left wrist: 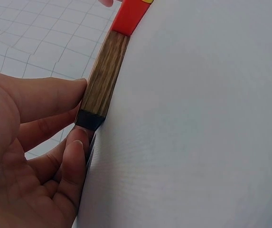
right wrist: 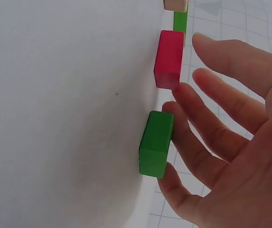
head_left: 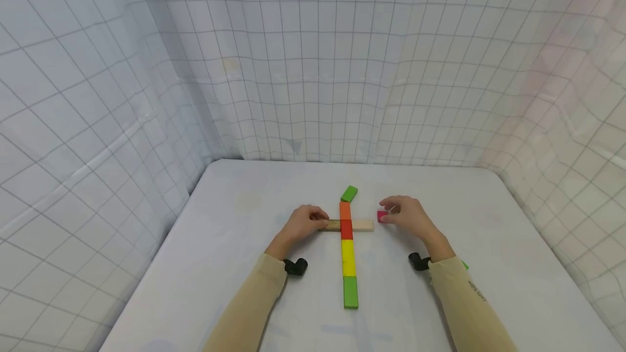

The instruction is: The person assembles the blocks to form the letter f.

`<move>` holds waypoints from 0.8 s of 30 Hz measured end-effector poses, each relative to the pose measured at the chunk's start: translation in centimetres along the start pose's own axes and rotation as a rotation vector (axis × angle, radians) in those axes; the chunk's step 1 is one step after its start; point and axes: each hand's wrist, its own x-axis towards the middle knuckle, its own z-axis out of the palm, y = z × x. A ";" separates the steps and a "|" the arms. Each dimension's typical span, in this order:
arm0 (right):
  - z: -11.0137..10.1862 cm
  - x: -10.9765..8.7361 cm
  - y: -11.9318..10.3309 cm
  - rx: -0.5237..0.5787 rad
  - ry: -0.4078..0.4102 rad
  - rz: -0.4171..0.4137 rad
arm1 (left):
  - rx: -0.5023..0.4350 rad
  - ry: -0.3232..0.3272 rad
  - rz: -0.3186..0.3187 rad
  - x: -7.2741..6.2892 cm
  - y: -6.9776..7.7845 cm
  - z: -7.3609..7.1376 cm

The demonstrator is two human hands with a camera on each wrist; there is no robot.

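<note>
My left hand is at the outer end of a dark brown wooden block, pinching it between thumb and fingers. The block's other end meets a red block in a cross laid flat on the table. My right hand is beside a pink block, fingers spread. In the right wrist view the thumb stands apart from this block, while a fingertip is at its lower end. A green block lies near the other fingers there. The pale wooden block forms the cross's right arm, just left of the pink one.
An orange block tops the cross, with a tilted green block at its far end. Yellow and green blocks run toward me. White grid-patterned curtains enclose the white table at back and sides.
</note>
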 end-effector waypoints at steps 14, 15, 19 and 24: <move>0.3 0.2 0.5 -0.034 -0.036 0.021 | 0.015 -0.001 0.005 0.3 -0.3 0.0; 0.3 0.2 0.5 -0.033 -0.036 0.024 | 0.015 -0.002 0.006 0.3 -0.3 0.0; 0.4 0.2 0.5 -0.038 -0.036 0.039 | 0.007 -0.004 0.005 0.3 -0.2 0.0; 0.4 0.4 0.5 -0.050 -0.031 0.039 | 0.005 -0.006 0.000 0.2 -0.1 -0.1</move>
